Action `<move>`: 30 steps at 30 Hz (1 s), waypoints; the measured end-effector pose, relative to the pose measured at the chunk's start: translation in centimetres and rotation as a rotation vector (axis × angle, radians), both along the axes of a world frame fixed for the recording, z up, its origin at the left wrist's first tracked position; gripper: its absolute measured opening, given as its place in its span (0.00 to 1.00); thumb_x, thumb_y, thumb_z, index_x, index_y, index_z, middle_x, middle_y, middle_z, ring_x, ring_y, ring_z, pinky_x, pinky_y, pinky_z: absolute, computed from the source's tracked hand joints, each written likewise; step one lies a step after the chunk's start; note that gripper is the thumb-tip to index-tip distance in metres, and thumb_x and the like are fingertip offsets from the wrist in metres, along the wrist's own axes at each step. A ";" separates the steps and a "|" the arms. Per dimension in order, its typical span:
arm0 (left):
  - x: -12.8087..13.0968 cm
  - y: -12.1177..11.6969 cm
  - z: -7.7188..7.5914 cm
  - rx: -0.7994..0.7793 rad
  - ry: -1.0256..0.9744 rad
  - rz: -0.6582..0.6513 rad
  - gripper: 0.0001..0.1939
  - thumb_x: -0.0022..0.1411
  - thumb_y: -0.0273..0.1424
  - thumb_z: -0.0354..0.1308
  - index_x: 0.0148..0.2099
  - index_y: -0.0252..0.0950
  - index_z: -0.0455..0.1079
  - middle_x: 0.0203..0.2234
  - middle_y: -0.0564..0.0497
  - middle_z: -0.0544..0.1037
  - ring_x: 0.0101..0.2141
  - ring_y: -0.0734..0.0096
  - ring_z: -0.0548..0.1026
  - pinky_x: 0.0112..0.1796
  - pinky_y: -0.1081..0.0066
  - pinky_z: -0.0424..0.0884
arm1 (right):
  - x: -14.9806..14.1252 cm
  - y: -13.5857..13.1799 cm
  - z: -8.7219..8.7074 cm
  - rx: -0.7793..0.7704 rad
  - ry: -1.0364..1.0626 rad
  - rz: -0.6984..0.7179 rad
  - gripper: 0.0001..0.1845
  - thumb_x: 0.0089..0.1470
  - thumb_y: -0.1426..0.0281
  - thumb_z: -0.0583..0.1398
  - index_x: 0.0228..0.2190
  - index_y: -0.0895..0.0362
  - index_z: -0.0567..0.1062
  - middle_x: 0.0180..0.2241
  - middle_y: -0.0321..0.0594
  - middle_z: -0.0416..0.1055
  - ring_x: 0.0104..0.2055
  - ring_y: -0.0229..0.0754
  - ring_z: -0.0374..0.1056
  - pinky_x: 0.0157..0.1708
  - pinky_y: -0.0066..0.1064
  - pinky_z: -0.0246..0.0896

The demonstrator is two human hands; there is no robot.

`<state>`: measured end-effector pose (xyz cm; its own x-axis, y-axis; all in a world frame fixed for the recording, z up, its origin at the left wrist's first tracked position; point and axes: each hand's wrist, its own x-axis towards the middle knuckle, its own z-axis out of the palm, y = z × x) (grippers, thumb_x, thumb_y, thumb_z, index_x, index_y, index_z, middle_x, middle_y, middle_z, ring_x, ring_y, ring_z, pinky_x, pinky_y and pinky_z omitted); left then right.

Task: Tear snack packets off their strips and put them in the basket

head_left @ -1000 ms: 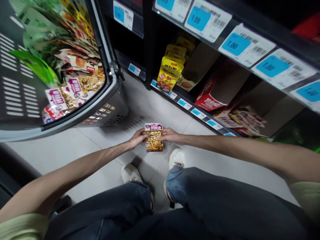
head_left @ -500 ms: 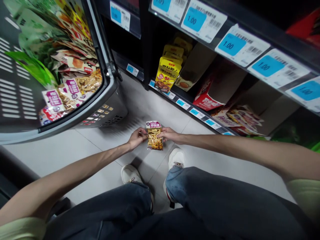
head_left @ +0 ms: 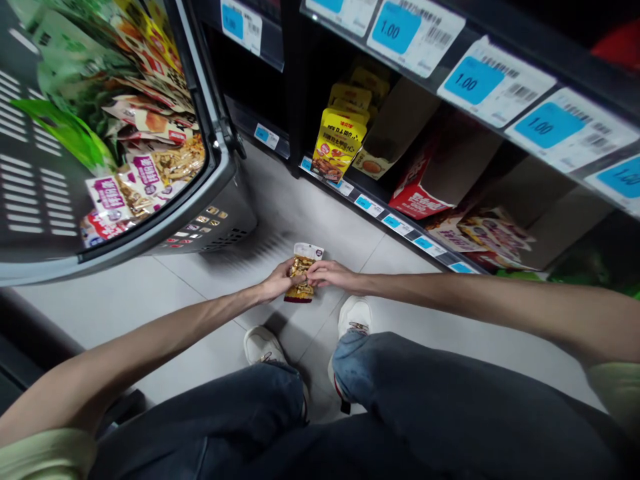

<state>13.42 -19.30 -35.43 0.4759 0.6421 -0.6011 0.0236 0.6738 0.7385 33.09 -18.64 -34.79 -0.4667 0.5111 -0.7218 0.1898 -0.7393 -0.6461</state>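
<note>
Between my hands, above the floor, is a small snack packet (head_left: 304,252) with a white top, yellow-brown strips showing in its middle and a dark red bottom edge. My left hand (head_left: 280,280) is closed on its left side, the thumb lying across the front. From the right, my right hand (head_left: 330,274) reaches over the packet, its fingers bunched together on the front near the left thumb. Part of the packet is hidden behind the fingers.
At the left stands a grey shopping basket (head_left: 213,193) holding several snack packets (head_left: 107,199). Shelves with price tags (head_left: 473,80) run along the right. On the bottom shelf are yellow packets (head_left: 337,143) and a red box (head_left: 420,200). My shoes (head_left: 356,317) are on the tiled floor (head_left: 187,277).
The packet has been turned, so its purple label no longer faces me. My left thumb has come across its front, and my right hand has shifted left over it.
</note>
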 end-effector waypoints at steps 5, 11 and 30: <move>-0.7 -0.3 -1.1 -0.096 -0.050 0.132 0.33 0.44 0.33 0.72 0.51 0.31 0.65 0.43 0.42 0.78 0.39 0.61 0.78 0.43 0.60 0.74 | 0.2 0.6 -0.4 0.003 -0.146 0.018 0.04 0.53 0.73 0.64 0.28 0.59 0.74 0.28 0.37 0.76 0.29 0.34 0.70 0.26 0.20 0.61; -0.9 -0.2 -1.3 -0.082 -0.081 0.156 0.32 0.44 0.33 0.72 0.51 0.31 0.68 0.43 0.41 0.78 0.41 0.59 0.78 0.43 0.61 0.75 | 0.7 0.5 -0.8 0.016 -0.250 -0.028 0.12 0.50 0.69 0.69 0.27 0.59 0.70 0.23 0.36 0.73 0.25 0.34 0.68 0.21 0.20 0.60; -1.4 0.2 -1.3 -0.073 0.006 -0.063 0.32 0.44 0.35 0.73 0.50 0.27 0.70 0.42 0.39 0.79 0.40 0.61 0.78 0.48 0.60 0.72 | 0.4 0.7 -0.3 0.088 -0.145 -0.194 0.05 0.52 0.78 0.65 0.33 0.61 0.75 0.26 0.38 0.75 0.26 0.34 0.70 0.23 0.20 0.66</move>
